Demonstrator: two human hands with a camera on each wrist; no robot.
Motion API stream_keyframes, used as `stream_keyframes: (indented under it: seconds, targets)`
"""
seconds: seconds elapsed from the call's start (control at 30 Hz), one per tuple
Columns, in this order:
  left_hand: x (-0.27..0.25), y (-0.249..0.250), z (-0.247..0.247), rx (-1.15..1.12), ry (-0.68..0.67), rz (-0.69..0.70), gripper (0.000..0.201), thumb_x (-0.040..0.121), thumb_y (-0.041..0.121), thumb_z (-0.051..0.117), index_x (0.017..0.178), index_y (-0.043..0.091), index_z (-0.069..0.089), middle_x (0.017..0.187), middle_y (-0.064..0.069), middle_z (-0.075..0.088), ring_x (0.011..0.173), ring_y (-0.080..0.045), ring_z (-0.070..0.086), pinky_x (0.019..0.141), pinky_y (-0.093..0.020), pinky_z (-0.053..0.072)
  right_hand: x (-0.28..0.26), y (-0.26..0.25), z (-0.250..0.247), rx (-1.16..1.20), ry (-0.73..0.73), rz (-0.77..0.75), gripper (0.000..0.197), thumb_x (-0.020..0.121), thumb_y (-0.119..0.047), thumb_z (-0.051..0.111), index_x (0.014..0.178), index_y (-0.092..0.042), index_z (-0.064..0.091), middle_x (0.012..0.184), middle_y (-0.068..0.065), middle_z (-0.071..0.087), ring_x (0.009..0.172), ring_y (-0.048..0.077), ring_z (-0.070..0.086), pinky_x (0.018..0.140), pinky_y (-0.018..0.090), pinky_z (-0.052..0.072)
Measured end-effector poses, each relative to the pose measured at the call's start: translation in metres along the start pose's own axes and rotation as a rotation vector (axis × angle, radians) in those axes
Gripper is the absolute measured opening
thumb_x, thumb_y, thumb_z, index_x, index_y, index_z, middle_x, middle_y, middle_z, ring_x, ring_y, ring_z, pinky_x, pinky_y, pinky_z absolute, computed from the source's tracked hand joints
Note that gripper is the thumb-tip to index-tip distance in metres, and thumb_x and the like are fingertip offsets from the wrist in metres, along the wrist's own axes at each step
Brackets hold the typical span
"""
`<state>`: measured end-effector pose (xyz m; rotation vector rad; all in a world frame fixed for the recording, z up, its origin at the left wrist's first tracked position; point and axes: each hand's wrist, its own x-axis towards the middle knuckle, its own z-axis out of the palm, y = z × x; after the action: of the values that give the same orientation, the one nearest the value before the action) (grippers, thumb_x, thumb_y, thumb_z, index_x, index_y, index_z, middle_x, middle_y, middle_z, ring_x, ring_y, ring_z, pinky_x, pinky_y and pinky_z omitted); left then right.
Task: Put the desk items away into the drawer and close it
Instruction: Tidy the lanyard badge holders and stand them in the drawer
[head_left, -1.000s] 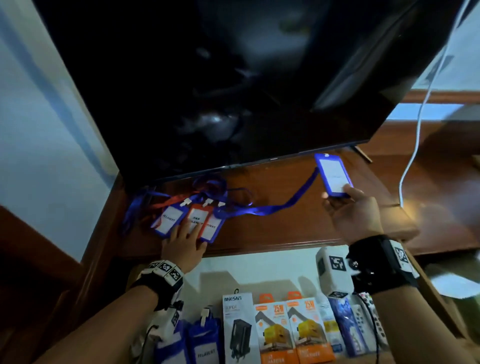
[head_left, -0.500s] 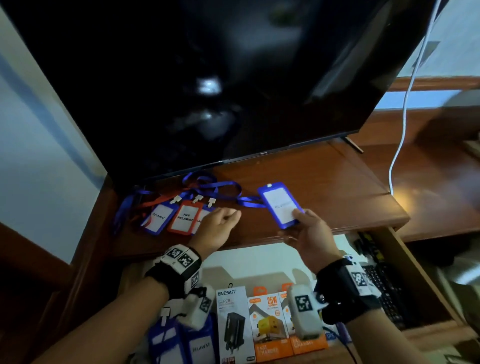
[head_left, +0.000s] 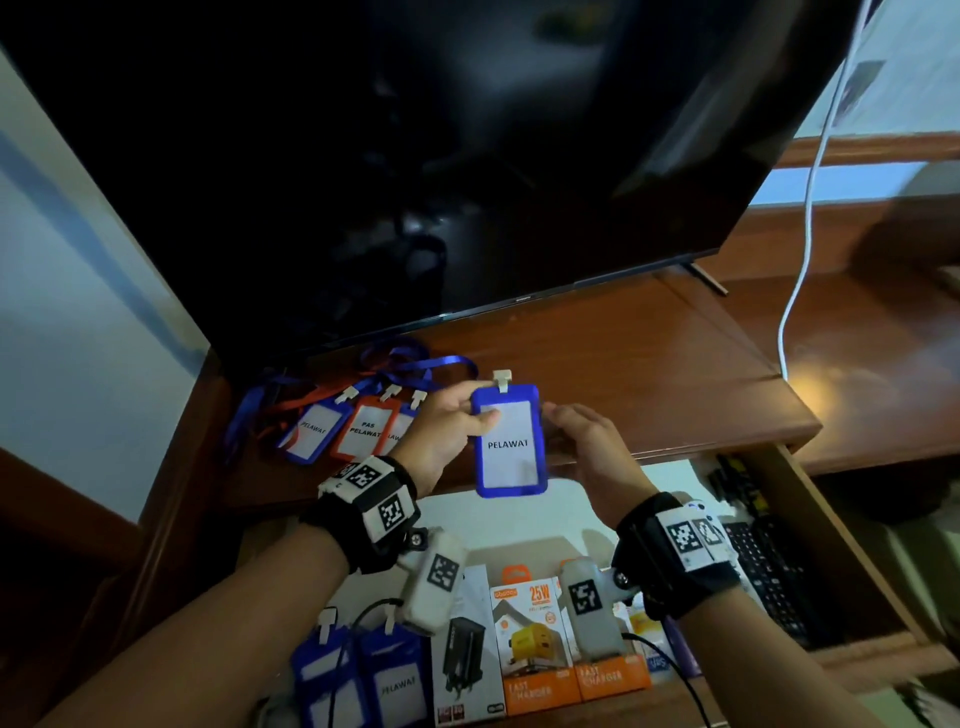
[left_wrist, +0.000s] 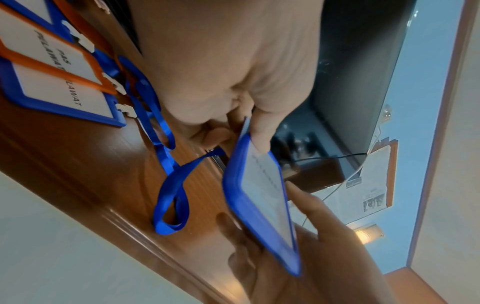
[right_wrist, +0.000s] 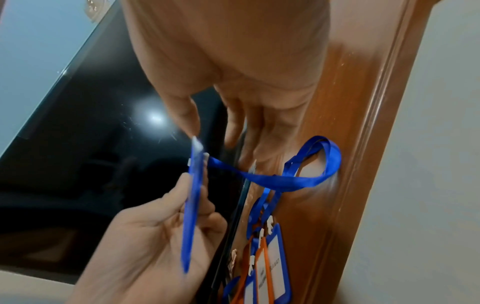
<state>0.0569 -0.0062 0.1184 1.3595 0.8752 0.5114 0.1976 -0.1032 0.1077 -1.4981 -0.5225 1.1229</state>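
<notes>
Head view reads PELAWAT on the badge (head_left: 510, 441) – left hand (head_left: 447, 431) pinching it, right hand (head_left: 587, 447) open.

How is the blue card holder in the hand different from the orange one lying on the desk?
The blue-framed badge holder is lifted upright, pinched by the left hand; the orange-framed badge holder lies flat on the wooden desk. The blue one's card reads PELAWAT; the orange one's reads PAS PELAWAT. Both have a white card, a white clip and a lanyard.
</notes>
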Motion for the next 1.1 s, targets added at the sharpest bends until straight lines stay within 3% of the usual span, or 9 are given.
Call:
stream_keyframes:
  seconds: [0.13, 0.23, 0.4, 0.53, 0.63, 0.77, 0.9, 1.0, 1.1]
  targets:
    - [-0.012, 0.003, 0.0, 0.041, -0.148, -0.002, 0.045, 0.088, -0.004, 0.056, 0.131, 0.009, 0.052, 0.114, -0.015, 0.067, 0.103, -0.027, 0.064, 0.088, -0.032, 0.051, 0.005, -0.003, 0.003, 0.091, -0.017, -0.169, 0.028, 0.095, -0.029, 0.054, 0.121, -0.017, 0.053, 0.109, 0.003, 0.065, 0.094, 0.024, 0.061, 0.083, 0.036, 0.048]
    - [-0.017, 0.006, 0.001, 0.044, -0.245, -0.031, 0.047, 0.088, -0.003, 0.057, 0.131, 0.013, 0.053, 0.115, -0.016, 0.067, 0.106, -0.03, 0.064, 0.092, -0.039, 0.052, 0.003, -0.005, 0.009, 0.163, -0.169, -0.171, 0.043, 0.092, -0.043, 0.052, 0.132, -0.028, 0.045, 0.123, 0.0, 0.065, 0.103, 0.023, 0.066, 0.087, 0.039, 0.054]
    - [-0.016, 0.004, 0.002, -0.035, -0.156, -0.013, 0.044, 0.086, -0.004, 0.058, 0.124, 0.019, 0.056, 0.114, -0.016, 0.067, 0.106, -0.029, 0.063, 0.092, -0.038, 0.052, -0.003, -0.002, 0.016, 0.215, -0.218, -0.089, 0.053, 0.089, -0.059, 0.044, 0.112, -0.016, 0.065, 0.105, 0.017, 0.07, 0.09, 0.028, 0.067, 0.086, 0.046, 0.05]
    - [-0.013, -0.001, 0.001, -0.145, 0.055, 0.037, 0.043, 0.086, -0.007, 0.056, 0.112, 0.027, 0.06, 0.106, -0.011, 0.068, 0.098, -0.024, 0.064, 0.085, -0.034, 0.052, -0.005, 0.007, 0.019, 0.234, -0.248, -0.134, 0.055, 0.086, -0.052, 0.052, 0.117, -0.007, 0.061, 0.106, 0.015, 0.069, 0.09, 0.026, 0.065, 0.075, 0.039, 0.052]
    - [-0.01, -0.002, 0.003, -0.219, 0.195, 0.067, 0.041, 0.087, -0.007, 0.056, 0.116, 0.022, 0.061, 0.108, -0.013, 0.068, 0.098, -0.026, 0.064, 0.082, -0.035, 0.052, -0.005, 0.012, 0.023, 0.187, -0.259, -0.16, 0.034, 0.079, -0.032, 0.068, 0.102, -0.008, 0.063, 0.087, 0.007, 0.067, 0.073, 0.017, 0.061, 0.063, 0.025, 0.049]
    - [-0.009, -0.004, 0.003, -0.278, 0.283, 0.091, 0.042, 0.088, -0.001, 0.059, 0.126, 0.019, 0.054, 0.103, -0.008, 0.07, 0.091, -0.021, 0.067, 0.072, -0.03, 0.055, -0.008, 0.01, 0.027, 0.109, -0.256, -0.202, 0.013, 0.091, 0.001, 0.055, 0.101, -0.004, 0.062, 0.059, -0.005, 0.058, 0.048, 0.009, 0.048, 0.044, 0.016, 0.038]
    - [-0.013, -0.007, -0.005, -0.261, 0.23, 0.029, 0.042, 0.086, 0.006, 0.064, 0.125, 0.018, 0.052, 0.095, 0.002, 0.067, 0.078, -0.006, 0.06, 0.062, -0.017, 0.044, -0.012, 0.009, 0.021, 0.076, -0.286, -0.203, 0.013, 0.093, 0.002, 0.05, 0.093, -0.005, 0.06, 0.056, -0.008, 0.058, 0.045, 0.004, 0.047, 0.044, 0.012, 0.037]
    - [-0.016, -0.008, -0.02, -0.145, 0.112, -0.068, 0.054, 0.071, 0.019, 0.075, 0.12, 0.024, 0.054, 0.106, 0.002, 0.067, 0.093, -0.014, 0.058, 0.074, -0.028, 0.04, -0.013, 0.012, 0.015, 0.065, -0.303, -0.169, 0.007, 0.09, -0.006, 0.058, 0.09, -0.01, 0.064, 0.069, 0.006, 0.058, 0.058, 0.019, 0.047, 0.051, 0.019, 0.034]
    - [-0.019, -0.003, -0.039, -0.107, -0.05, -0.116, 0.056, 0.062, 0.015, 0.072, 0.117, 0.02, 0.06, 0.104, -0.001, 0.068, 0.098, -0.018, 0.062, 0.087, -0.033, 0.046, -0.014, 0.014, 0.011, 0.029, -0.357, -0.1, 0.013, 0.078, -0.018, 0.065, 0.089, -0.013, 0.069, 0.085, 0.017, 0.054, 0.076, 0.029, 0.043, 0.059, 0.031, 0.03]
